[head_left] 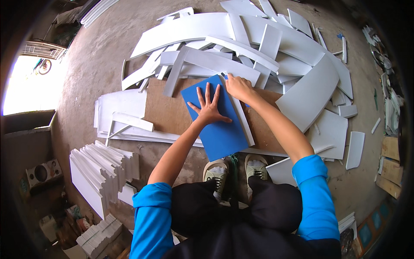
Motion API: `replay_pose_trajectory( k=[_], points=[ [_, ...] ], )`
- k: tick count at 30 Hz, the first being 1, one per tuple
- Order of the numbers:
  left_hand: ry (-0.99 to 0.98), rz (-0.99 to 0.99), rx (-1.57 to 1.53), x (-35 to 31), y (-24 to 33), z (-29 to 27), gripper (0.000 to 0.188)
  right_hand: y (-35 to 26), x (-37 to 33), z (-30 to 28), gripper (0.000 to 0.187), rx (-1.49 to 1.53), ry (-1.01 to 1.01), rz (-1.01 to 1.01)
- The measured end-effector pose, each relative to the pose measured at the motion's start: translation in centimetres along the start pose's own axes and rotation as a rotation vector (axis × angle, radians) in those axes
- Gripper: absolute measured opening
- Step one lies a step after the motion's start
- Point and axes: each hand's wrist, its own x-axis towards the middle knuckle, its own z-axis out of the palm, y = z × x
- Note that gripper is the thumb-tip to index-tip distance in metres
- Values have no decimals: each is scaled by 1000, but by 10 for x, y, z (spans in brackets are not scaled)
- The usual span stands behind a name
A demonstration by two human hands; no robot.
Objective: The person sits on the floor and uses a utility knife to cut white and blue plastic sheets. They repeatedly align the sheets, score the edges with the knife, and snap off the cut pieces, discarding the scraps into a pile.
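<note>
My left hand (209, 110) lies flat on a blue rectangular board (224, 140), fingers spread, pressing on its upper half. Under the board's right edge a narrow white strip of foam board (242, 117) shows. My right hand (238, 87) is closed at the board's far right corner. Out of its fingers pokes a small blue tool that looks like a utility knife (224, 76); most of it is hidden by the hand. Beneath all this is a brown wooden board (166, 110), lying on large white sheets (123, 103).
White offcuts (241, 39) are heaped beyond my hands, with a wide piece (309, 93) leaning close to my right forearm. At the left stand stacked white pieces with notched edges (101, 166). My shoes (215, 175) are just below the blue board. Wooden pieces (390, 166) lie far right.
</note>
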Motion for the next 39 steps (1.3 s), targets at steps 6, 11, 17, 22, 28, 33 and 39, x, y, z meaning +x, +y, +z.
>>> replay_pose_trajectory(
  k=[6,11,17,22,28,33,39],
  points=[
    [37,3,-69,-3,-5,-1,135,-19,15,16,29,-6,-57,22],
    [53,29,-52,-1,-2,1,134,-16,23,16,31,-9,-80,40],
    [66,3,-48,-4,-3,0,135,-17,-10,2,32,119,-375,171],
    [67,-29,-14,-10,3,-2,137,21,-140,25,30,202,-434,121],
    [302,-11,-72,-26,17,0,108,18,-169,19,31,135,-459,174],
    [324,313,-24,-51,30,23,41,15,-166,24,31,82,-410,178],
    [219,456,-16,-100,46,32,63,18,-169,33,31,80,-354,185]
  ],
)
